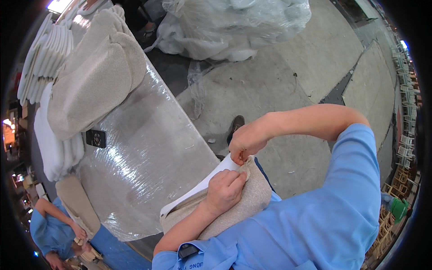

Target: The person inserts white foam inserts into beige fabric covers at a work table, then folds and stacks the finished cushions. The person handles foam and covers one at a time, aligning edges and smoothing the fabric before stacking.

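A beige fabric cushion cover (252, 191) lies against my front at the table's near right corner, with a white pad (198, 185) showing along its open edge. My left hand (225, 191) is closed on the cover's edge, its fingers curled over the fabric. Just beyond it, my right hand (245, 141) pinches the corner where the fabric meets the white pad; its fingertips are partly hidden. Both hands are close together, and the cover bunches between them.
A table (148, 166) wrapped in clear plastic carries a pile of beige cushions (96, 76) and a black phone (96, 138). White pads (56, 144) stack along its left side. A co-worker (54, 225) handles a beige piece at lower left. A plastic-wrapped bundle (234, 27) sits beyond.
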